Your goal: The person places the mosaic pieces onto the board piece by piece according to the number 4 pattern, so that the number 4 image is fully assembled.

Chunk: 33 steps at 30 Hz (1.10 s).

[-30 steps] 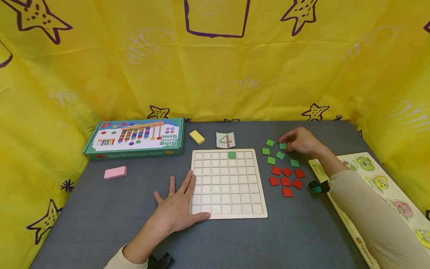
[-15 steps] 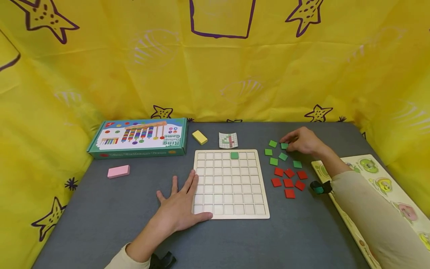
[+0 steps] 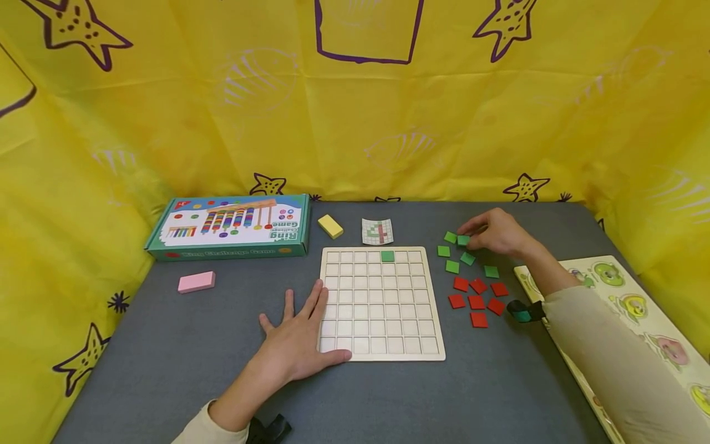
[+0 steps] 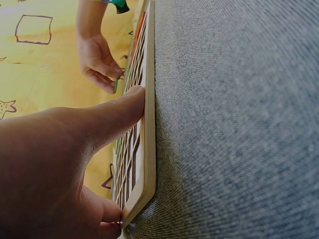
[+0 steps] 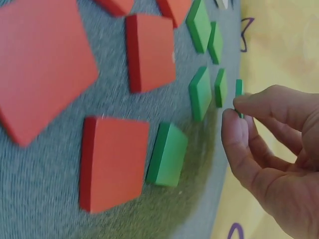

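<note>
My left hand (image 3: 294,345) lies spread at the lower left of a pale gridded wooden board (image 3: 383,305), its thumb and fingertips touching the edge. One green tile (image 3: 387,256) sits in the board's top row. To the right of the board, my right hand (image 3: 496,233) pinches another green square tile (image 3: 463,240) between thumb and fingers. In the right wrist view that pinched tile (image 5: 239,88) is held off the table, edge-on. Loose green tiles (image 3: 452,266) lie just below that hand, and several red tiles (image 3: 476,302) lie nearer to me.
A small printed grid card (image 3: 377,232) lies behind the board, beside a yellow block (image 3: 330,226). At the left are a Ring Challenge Game box (image 3: 227,228) and a pink block (image 3: 196,282). A picture board (image 3: 627,308) lies under my right forearm. Yellow cloth (image 3: 355,135) hangs behind.
My right hand has taken a green tile between its fingers, lifted it and moved slightly left. My left hand stays on the board. The head view has shifted a little.
</note>
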{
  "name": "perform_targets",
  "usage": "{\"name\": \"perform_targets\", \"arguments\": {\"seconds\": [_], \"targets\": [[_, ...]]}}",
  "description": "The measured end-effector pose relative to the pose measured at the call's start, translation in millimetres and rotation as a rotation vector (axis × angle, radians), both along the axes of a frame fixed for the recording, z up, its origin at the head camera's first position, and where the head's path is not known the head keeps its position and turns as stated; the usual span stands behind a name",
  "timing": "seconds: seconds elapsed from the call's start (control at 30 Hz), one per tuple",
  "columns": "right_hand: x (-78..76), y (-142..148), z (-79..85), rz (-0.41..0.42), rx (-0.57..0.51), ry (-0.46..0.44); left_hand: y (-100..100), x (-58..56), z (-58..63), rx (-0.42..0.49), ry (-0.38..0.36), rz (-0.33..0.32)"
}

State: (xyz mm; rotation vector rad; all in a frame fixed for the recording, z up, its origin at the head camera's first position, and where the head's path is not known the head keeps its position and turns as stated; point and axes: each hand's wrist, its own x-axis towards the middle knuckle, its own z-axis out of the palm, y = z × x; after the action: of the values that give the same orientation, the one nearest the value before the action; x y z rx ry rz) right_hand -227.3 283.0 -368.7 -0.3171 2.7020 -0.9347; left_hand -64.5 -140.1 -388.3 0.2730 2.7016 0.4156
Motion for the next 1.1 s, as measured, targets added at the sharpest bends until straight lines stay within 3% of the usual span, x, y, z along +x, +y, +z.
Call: {"name": "perform_targets", "arguments": {"seconds": [0.7, 1.1], "targets": [[10.9, -37.9, 9.3, -0.009, -0.040, 0.000, 0.9, 0.2, -1.3, -0.015, -0.004, 0.000], [17.0, -64.6, 13.0, 0.033, -0.107, -0.027, 0.2, -0.2, -0.3, -0.009, 0.000, -0.001]]}}
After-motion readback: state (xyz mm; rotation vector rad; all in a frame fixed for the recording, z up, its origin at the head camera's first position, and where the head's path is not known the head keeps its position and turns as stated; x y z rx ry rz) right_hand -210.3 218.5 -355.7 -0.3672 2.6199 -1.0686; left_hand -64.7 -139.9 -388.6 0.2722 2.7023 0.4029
